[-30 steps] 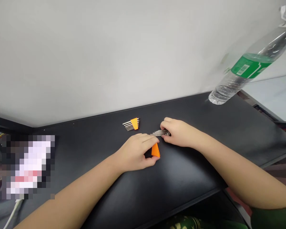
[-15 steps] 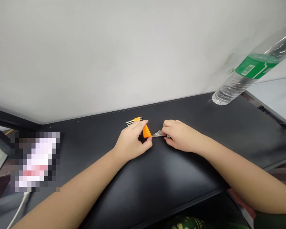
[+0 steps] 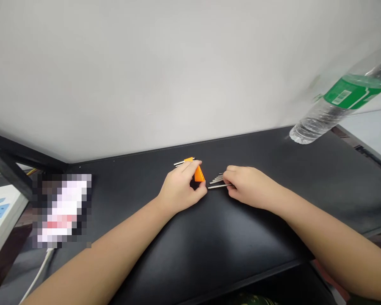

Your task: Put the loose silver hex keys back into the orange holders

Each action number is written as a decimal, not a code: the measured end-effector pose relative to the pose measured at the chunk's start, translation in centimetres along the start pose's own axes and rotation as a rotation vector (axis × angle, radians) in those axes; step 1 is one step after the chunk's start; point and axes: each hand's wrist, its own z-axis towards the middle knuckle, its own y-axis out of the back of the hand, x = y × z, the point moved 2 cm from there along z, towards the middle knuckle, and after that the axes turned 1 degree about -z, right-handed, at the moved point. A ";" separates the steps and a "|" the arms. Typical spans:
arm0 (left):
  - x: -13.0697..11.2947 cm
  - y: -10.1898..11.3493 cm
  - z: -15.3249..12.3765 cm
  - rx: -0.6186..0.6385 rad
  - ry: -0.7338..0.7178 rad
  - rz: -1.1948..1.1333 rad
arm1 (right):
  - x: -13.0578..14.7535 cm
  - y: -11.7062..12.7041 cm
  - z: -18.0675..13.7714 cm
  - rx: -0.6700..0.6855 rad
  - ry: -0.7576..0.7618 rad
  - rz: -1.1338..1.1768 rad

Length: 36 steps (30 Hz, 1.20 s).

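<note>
Head view: left hand [image 3: 180, 188] is pinching a small orange holder [image 3: 199, 174] between thumb and fingers, tipping it up off the black desk [image 3: 228, 254]. Just right of it, the right hand [image 3: 252, 190] is curling its fingertips over the near ends of a fan of loose hex keys [image 3: 217, 181], gripping them against the desk. Their straight tips are pointing toward the holder, close but apart. Behind the left fingers a second key set [image 3: 186, 161] in its own orange clip is lying flat, partly hidden.

Judgement: this is going best with the keys kept flat and squared, and the holder held steady, facing their tips.

Far right of the right hand, a clear water bottle [image 3: 343, 101] is showing a green label, with print too small to read. Far left of the left arm, a white power strip [image 3: 0, 212] with blue sockets is showing no legible marking.
</note>
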 end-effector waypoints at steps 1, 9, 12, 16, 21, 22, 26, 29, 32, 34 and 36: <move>0.0 0.0 0.0 0.003 0.009 0.013 | -0.3 0.5 -0.2 -0.012 0.009 0.057; -0.3 -0.4 -0.2 0.033 -0.003 0.045 | -0.8 2.0 -0.5 -0.201 0.117 0.274; -0.4 -0.5 -0.3 0.031 -0.009 0.021 | -0.4 1.7 -0.5 -0.187 0.133 0.268; -0.3 -0.6 -0.4 0.014 0.002 0.000 | -0.3 1.9 -0.7 -0.190 0.125 0.286; -0.3 -0.4 -0.4 -0.006 -0.025 -0.001 | -0.6 2.1 -0.7 -0.183 0.091 0.362; -0.4 -0.3 -0.4 -0.007 -0.041 0.002 | -0.6 2.0 -0.6 -0.177 0.073 0.390; -0.8 -0.4 -0.4 -0.027 -0.136 0.023 | -0.3 1.0 -0.1 -0.048 -0.134 0.744; -0.9 -0.5 -0.4 -0.036 -0.197 0.030 | 0.3 -0.2 0.7 0.076 -0.305 1.137; -0.7 -0.5 -0.3 -0.014 -0.231 0.050 | 0.6 -1.1 1.4 0.121 -0.345 1.369; -0.6 -0.5 -0.2 0.001 -0.243 0.077 | 0.6 -1.6 1.6 0.135 -0.337 1.443; -0.6 -0.5 -0.1 0.001 -0.248 0.087 | 0.6 -2.2 1.8 0.134 -0.329 1.492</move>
